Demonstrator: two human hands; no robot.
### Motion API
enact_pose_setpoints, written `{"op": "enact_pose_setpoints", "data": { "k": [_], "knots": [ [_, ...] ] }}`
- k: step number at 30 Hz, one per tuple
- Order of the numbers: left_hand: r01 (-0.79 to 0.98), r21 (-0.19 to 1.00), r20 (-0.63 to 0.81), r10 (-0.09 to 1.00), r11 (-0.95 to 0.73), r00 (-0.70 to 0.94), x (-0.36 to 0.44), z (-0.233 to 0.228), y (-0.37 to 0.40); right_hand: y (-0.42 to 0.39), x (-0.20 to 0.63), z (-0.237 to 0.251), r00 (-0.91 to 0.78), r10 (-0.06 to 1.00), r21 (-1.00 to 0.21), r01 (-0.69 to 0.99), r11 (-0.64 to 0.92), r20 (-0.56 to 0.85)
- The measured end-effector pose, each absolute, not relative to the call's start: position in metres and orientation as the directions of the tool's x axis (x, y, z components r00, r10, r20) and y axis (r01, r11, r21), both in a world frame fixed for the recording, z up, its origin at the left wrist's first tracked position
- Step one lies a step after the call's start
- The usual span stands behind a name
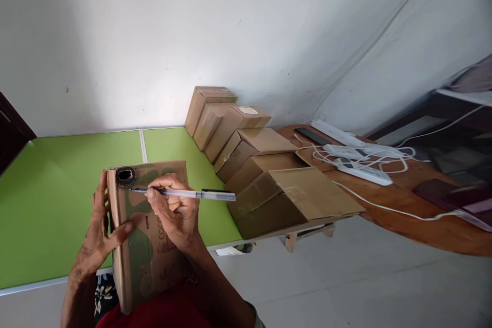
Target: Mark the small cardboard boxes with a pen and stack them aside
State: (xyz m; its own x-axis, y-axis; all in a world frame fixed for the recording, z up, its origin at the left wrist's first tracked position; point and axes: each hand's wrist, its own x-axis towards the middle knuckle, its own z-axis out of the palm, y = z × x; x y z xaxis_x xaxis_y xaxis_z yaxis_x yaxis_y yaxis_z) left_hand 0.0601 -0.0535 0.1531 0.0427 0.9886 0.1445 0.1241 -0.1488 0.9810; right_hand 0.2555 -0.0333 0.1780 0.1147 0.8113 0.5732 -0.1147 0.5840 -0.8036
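Cardboard fills the lower left of the frame: a printed box (pixel 148 236) stands tilted between the person's lap and the near edge of the green table (pixel 49 200). The left hand (pixel 98 233) grips the box's left edge, thumb hooked over the front face and fingers curled behind. The right hand (pixel 172 210) pinches a pen (pixel 184 193) between thumb and fingers, the pen lying nearly level with its tip pointing left, at the box's upper part. Just beside the tip, in the upper left corner of the box, sits a dark, ragged hole (pixel 126 176). Whether the tip touches the cardboard is hard to tell.

Judging from this, the hole looks already pierced and blackened around its rim, while the rest of the face shows no other mark besides its print; the pen work near the hole seems to be under way rather than finished.

At centre frame, a row of plain boxes (pixel 246 159) runs back to the wall. Right of them, a wooden table (pixel 423 230) carries power strips (pixel 361 169) and white cables.
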Motion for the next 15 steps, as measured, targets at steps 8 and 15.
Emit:
{"op": "enact_pose_setpoints", "data": {
  "k": [8, 15],
  "knots": [
    [0.118, 0.983, 0.137, 0.990, -0.140, 0.033, 0.063, 0.159, -0.054, -0.014, 0.258, 0.189, 0.217, 0.841, -0.841, -0.123, 0.527, 0.496],
    [-0.086, 0.996, 0.016, 0.991, -0.028, -0.136, 0.061, 0.160, -0.058, 0.015, 0.289, 0.198, 0.397, 0.728, -0.773, -0.069, 0.631, 0.559]
  ]
}}
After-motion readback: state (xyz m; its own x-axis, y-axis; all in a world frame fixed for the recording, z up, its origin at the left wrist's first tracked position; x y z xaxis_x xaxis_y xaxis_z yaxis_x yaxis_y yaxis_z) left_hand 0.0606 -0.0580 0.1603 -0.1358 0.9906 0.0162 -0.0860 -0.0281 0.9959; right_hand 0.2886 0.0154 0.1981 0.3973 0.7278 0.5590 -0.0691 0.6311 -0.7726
